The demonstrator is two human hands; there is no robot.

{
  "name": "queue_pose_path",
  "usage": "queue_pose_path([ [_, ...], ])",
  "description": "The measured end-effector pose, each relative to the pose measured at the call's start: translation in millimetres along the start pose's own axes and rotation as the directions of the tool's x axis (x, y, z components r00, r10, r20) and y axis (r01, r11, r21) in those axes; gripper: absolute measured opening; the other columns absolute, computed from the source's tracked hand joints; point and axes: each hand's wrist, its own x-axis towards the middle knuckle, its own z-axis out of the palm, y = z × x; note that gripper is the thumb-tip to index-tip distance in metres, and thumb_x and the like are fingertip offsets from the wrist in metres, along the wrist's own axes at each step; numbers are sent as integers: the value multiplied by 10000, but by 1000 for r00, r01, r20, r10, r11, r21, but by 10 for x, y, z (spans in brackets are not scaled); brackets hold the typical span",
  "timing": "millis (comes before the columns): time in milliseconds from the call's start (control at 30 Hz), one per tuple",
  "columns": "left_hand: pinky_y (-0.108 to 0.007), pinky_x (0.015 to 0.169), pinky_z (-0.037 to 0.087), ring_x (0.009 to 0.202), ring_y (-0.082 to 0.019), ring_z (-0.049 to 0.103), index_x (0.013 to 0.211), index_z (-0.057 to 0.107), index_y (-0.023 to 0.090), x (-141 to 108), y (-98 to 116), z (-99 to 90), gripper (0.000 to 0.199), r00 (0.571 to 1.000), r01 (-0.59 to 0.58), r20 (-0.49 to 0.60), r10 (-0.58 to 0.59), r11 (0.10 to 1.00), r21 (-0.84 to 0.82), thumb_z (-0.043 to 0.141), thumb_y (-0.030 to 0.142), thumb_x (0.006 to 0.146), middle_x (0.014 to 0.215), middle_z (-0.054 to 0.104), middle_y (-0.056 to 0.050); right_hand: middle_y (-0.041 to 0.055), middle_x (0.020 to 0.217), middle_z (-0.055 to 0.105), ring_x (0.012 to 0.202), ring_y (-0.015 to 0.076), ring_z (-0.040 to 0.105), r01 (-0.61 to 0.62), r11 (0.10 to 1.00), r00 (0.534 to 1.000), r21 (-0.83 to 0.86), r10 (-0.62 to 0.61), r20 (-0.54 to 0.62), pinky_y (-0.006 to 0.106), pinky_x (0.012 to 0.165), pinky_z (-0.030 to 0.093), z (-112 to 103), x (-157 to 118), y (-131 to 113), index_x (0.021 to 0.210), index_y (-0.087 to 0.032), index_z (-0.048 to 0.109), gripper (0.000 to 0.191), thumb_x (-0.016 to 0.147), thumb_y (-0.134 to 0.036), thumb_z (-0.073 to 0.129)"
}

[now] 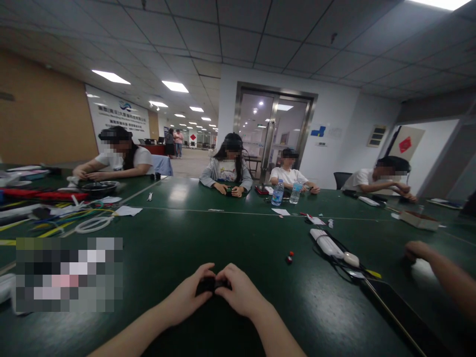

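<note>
Close in front of me, my left hand (191,293) and my right hand (240,290) meet above the green table (253,243). Both are closed around a small black object (208,285), pinched between thumbs and fingers. Its kind cannot be made out, since the fingers hide most of it, and I cannot tell whether it is one piece or two. Beyond my right hand lies a tiny red-and-black item (289,258), apart from my fingers.
A white power strip (327,243) with black cables lies to the right, near a dark flat panel (401,307) and another person's hand (416,250). Cables and a white coil (94,224) crowd the left. Two water bottles (277,193) stand across the table, where several people sit.
</note>
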Motion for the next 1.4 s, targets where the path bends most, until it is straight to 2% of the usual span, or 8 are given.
queue_pose_path([
  [67,-358,1039,284,1160,-177,455,1290,299,246,0,-1,-13,587,1000,-11,-1,11,1000,3,527,244,749,1224,527,-43,24,943,537,800,167,524,11,996,974,86,9,-225,294,698,436,-63,16,13,933,-231,575,178,763,-264,535],
  [133,-355,1038,286,1156,-176,456,1282,322,244,-2,6,-17,574,1000,-3,8,3,1000,5,531,243,747,1225,523,-42,50,960,530,801,177,520,18,989,885,148,54,-463,307,695,445,-137,31,46,980,-216,532,207,799,-306,488],
  [200,-355,1036,288,1164,-180,449,1277,346,241,-6,15,-23,562,1000,11,21,-11,1000,-3,535,255,749,1236,514,-42,59,940,537,788,183,521,9,976,826,216,115,-552,317,690,452,-194,40,88,983,-208,506,225,808,-347,477],
  [267,-365,1034,294,1173,-188,441,1271,372,244,-12,20,-33,542,999,22,26,-22,1000,-12,535,277,756,1250,505,-42,61,929,551,804,189,528,8,964,814,266,148,-561,322,700,455,-215,40,119,981,-206,491,235,813,-370,471],
  [333,-378,1031,301,1180,-198,436,1262,398,251,-20,18,-43,524,999,28,21,-28,999,-15,537,301,759,1267,495,-39,59,932,562,830,196,534,13,959,825,284,150,-544,326,712,454,-205,34,131,983,-212,486,238,817,-381,467],
  [667,-365,1009,337,1163,-196,450,1244,434,264,-34,-2,-56,497,1000,27,17,-27,1000,-3,541,327,762,1265,497,-22,51,926,567,795,193,541,-8,962,847,274,152,-509,333,695,457,-154,22,125,1015,-221,488,273,808,-399,482],
  [1033,-346,984,349,1140,-192,462,1221,450,253,-41,96,-75,458,999,14,42,-14,1000,19,528,309,773,1247,506,-21,48,888,570,754,184,540,33,956,838,291,132,-529,318,661,454,-138,37,144,1012,-212,509,289,804,-411,492],
  [1400,-339,984,340,1096,-171,470,1197,476,262,-19,83,-60,408,996,-83,42,80,993,83,510,282,791,1222,502,-22,36,874,564,714,173,538,41,949,847,312,133,-515,310,627,452,-132,16,125,1021,-220,525,296,805,-420,494],
])
